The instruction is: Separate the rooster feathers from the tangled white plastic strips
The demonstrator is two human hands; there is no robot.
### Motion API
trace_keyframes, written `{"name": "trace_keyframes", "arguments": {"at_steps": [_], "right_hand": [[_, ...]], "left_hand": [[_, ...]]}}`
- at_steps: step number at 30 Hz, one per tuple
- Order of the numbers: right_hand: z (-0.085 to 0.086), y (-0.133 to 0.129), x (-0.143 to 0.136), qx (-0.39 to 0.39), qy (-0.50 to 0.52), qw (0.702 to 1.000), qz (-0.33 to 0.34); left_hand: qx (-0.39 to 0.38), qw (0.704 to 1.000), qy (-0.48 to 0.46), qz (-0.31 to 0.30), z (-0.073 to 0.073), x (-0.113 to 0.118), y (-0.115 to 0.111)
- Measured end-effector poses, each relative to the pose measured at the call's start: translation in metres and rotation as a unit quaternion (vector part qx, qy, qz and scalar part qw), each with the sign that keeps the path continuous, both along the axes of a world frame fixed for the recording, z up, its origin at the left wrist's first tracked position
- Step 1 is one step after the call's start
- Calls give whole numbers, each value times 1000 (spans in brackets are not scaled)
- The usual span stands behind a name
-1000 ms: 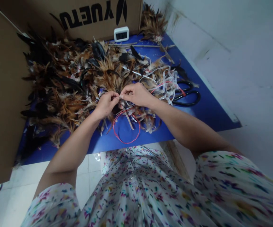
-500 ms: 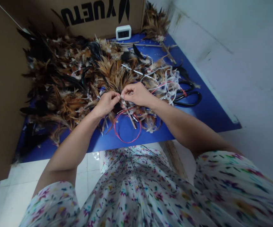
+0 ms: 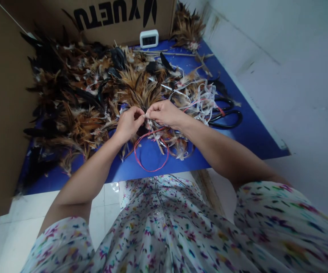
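At the middle of the blue table, a fan-shaped bundle of brown and black feathers (image 3: 139,89) points away from me. My left hand (image 3: 128,122) is closed in a pinch at its base. Right beside it, my right hand (image 3: 166,113) pinches at the same spot, the fingertips of both nearly touching. Any thread between the fingers is too small to make out. A thin stick (image 3: 160,147) protrudes toward me below the hands. A loop of red string (image 3: 136,154) lies around there, on the near side of the table.
Loose feathers (image 3: 78,121) cover the left and back. At right lie tangled clear plastic strips (image 3: 206,96) and black-handled scissors (image 3: 228,124). A small white display (image 3: 149,39) stands before a cardboard box (image 3: 110,34). Another feather bunch (image 3: 187,28) sits in the back corner, beside the wall (image 3: 280,76).
Both hands stay pinched at the bundle's base, with my left hand turned slightly. The red string loop has shifted a little to the left.
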State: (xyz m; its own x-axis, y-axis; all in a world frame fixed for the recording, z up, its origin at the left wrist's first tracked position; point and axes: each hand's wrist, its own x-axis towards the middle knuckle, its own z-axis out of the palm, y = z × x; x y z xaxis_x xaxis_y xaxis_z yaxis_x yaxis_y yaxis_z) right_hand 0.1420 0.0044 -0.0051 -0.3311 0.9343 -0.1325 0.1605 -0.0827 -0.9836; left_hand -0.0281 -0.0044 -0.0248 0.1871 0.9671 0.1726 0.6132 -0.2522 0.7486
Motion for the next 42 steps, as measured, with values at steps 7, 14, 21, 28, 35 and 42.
{"name": "trace_keyframes", "arguments": {"at_steps": [7, 14, 21, 28, 35, 42], "right_hand": [[1, 0, 0, -8, 1, 1000, -8], [2, -1, -1, -13, 2, 1000, -20], [-3, 1, 0, 34, -17, 999, -23], [-6, 5, 6, 85, -51, 995, -13], [-3, 8, 13, 92, -107, 990, -8], [3, 7, 17, 88, -147, 985, -10]], "left_hand": [[19, 1000, 12, 12, 6, 2, -6], [7, 1000, 3, 15, 6, 3, -7], [7, 999, 14, 36, 7, 5, -8], [22, 998, 32, 49, 8, 8, -9], [37, 996, 54, 52, 8, 9, -10], [46, 995, 78, 48, 9, 8, -10]]}}
